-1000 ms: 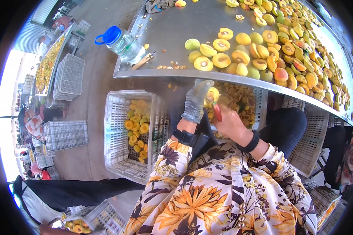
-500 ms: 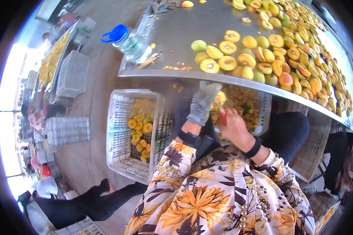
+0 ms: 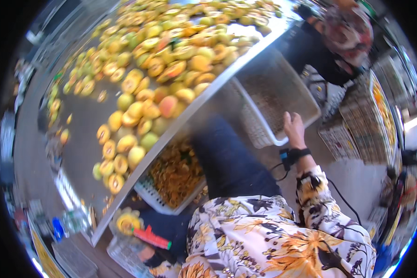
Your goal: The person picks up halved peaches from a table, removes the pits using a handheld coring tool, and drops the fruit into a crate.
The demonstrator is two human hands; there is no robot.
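At the lower left my left hand [image 3: 127,238], in a grey glove and blurred, is closed round a yellow peach half [image 3: 129,224]. A red-handled tool [image 3: 152,238] with a green end sticks out from beside that fruit; its working end is hidden. My right hand [image 3: 294,129], bare, reaches out over the near rim of a pale plastic bin [image 3: 282,88]. Its fingers are partly bent and slightly apart, with nothing visible between them. Small brown bits, too blurred to name, cover the bin's bottom.
Many halved peaches [image 3: 171,69] lie heaped on a metal table [image 3: 81,120], whose edge crosses ahead of me. Under it stands a crate of fruit scraps [image 3: 173,178]. Stacked crates [image 3: 363,116] and a black cable [image 3: 345,199] are at right. Another person [image 3: 336,41] sits at the far right.
My view has swung to the right. My right hand has let go of the red-handled tool and moved right to the bin. The tool is now beside the fruit at my left hand.
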